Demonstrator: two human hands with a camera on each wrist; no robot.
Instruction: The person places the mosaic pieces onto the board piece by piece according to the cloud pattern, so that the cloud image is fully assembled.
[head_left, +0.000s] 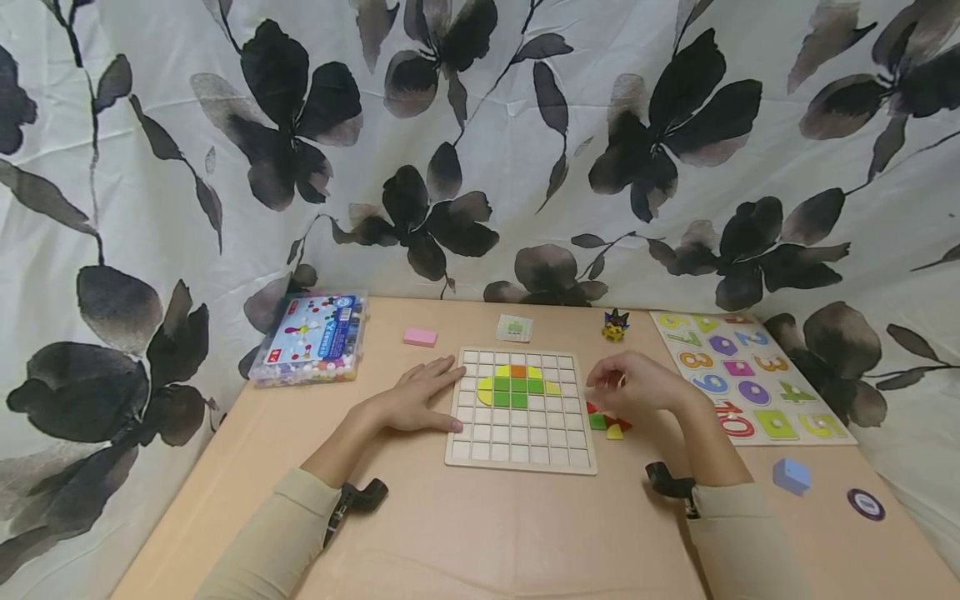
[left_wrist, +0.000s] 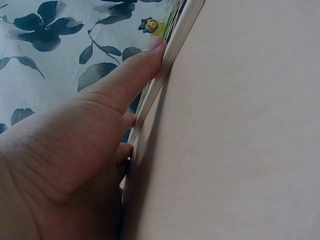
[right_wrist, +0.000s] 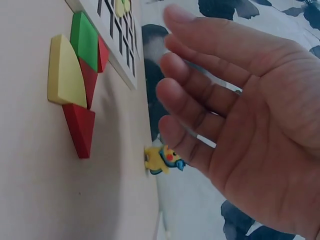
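Note:
A wooden grid board (head_left: pixel 521 446) lies in the middle of the table, with green, yellow and orange tiles (head_left: pixel 517 386) set in its upper rows. My left hand (head_left: pixel 423 393) rests flat on the table, its straight fingers against the board's left edge (left_wrist: pixel 172 47). My right hand (head_left: pixel 633 385) hovers just right of the board, above a small heap of loose red, green and yellow pieces (head_left: pixel 611 423). In the right wrist view this hand (right_wrist: pixel 220 100) is empty with its fingers relaxed, apart from the yellow quarter piece (right_wrist: pixel 65 72) and the red piece (right_wrist: pixel 80 127).
A small yellow toy figure (head_left: pixel 615 325) stands behind the board. A bead box (head_left: pixel 311 337), a pink eraser (head_left: pixel 420 337) and a small card (head_left: pixel 514 327) lie at the back left. A number puzzle (head_left: pixel 750 375), a blue cube (head_left: pixel 791 476) and a round disc (head_left: pixel 866 504) are at the right.

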